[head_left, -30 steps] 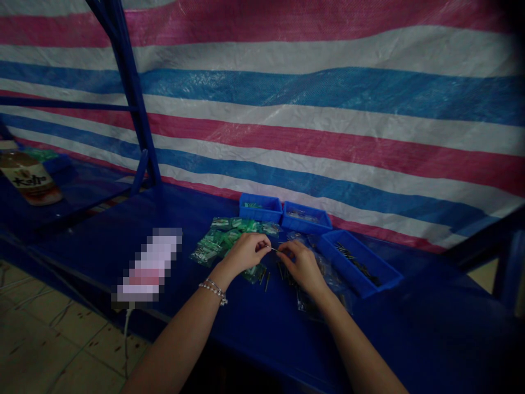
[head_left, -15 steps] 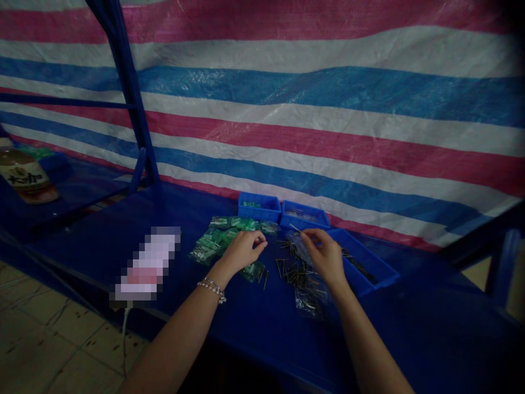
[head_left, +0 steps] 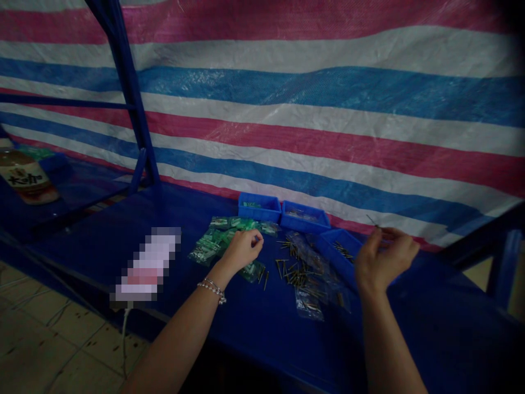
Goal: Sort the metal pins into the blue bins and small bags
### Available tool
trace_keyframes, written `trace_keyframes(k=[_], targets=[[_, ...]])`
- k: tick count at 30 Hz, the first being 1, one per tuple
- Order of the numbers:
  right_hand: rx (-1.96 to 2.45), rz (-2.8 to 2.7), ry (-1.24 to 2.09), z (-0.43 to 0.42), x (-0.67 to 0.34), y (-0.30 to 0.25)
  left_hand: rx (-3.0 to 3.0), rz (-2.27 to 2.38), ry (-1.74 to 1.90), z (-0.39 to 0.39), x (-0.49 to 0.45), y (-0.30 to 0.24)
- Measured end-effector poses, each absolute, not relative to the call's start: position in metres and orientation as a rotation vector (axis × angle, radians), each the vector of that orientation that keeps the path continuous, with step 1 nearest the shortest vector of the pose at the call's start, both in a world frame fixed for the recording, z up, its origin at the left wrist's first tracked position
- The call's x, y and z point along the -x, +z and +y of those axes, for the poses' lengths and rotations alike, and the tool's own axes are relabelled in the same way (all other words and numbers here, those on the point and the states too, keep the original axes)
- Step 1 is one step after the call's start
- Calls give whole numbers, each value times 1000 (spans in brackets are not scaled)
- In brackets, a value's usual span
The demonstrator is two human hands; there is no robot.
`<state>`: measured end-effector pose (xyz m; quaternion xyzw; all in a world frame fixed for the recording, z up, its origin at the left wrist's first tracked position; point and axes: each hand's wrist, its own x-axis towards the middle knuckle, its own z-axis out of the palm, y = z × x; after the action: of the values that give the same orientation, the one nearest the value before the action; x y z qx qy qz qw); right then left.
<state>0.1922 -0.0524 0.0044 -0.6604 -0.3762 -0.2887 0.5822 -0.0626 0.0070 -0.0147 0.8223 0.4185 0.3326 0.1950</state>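
My right hand (head_left: 383, 257) is raised above the right end of the table, pinching a thin metal pin (head_left: 371, 220) between its fingertips. My left hand (head_left: 241, 251) rests curled over a spread of green plastic packets (head_left: 223, 232), and anything in its fingers is hidden. A silver bead bracelet (head_left: 213, 291) circles my left wrist. Between my hands, loose dark metal pins (head_left: 297, 271) lie on clear plastic bags (head_left: 307, 303). Just below my right hand stands a blue plastic bin (head_left: 338, 251) holding similar pins.
Two more blue bins (head_left: 259, 208) (head_left: 304, 216) stand along the back of the blue table (head_left: 435, 323). A pixelated object (head_left: 145, 265) lies to the left. A labelled bottle (head_left: 24, 178) sits on a far-left shelf. A striped tarp (head_left: 287, 126) hangs behind, beside a blue post (head_left: 131, 98).
My right hand has moved from the middle of the table up and to the right, carrying the pin. The bags and pins are now uncovered. My left hand has barely moved.
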Motion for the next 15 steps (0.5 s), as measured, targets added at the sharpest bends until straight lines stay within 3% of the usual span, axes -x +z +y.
trace_keyframes(k=[5,15], targets=[[1747,-953,-570,-47,-190,-3,-2340,1152,834,9,63,-21],[1599,-1606,-93,-39,-160,-12,-2354,1060,746,10,63,-24]])
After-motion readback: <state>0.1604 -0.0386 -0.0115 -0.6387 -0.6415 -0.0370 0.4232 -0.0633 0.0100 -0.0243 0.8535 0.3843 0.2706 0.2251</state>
